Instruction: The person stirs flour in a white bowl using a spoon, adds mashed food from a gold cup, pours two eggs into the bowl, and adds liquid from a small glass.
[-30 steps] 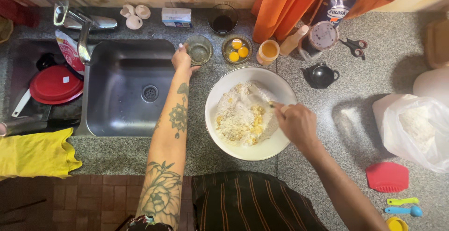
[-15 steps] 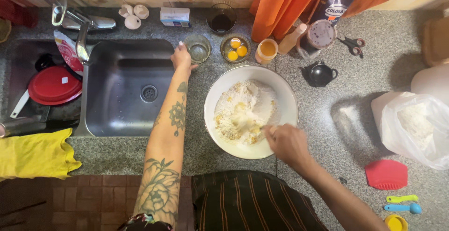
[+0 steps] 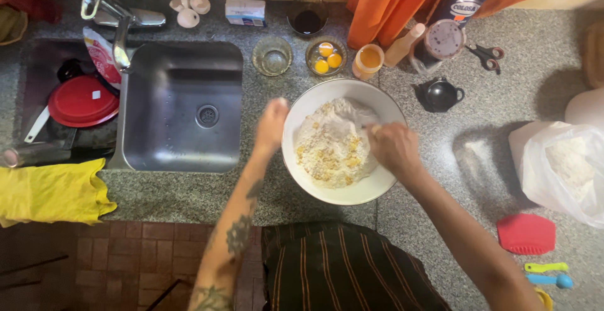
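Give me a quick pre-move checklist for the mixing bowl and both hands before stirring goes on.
1. Left hand braces white bowl at its left rim: ok.
2. Right hand grips a stirring tool inside the bowl: ok, tool mostly hidden.
3. Flour mixture inside the rim, none spilled on the counter: ok.
4. Bowl clear of the sink edge: ok.
5. Egg bowl within reach: ok.
6. Mixture fully blended: not ok, yellow lumps show.

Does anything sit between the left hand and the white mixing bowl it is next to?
Nothing visible does. The left hand is right at the outer left rim of the white mixing bowl, with only bare granite counter under it. The right hand is over the flour mixture.
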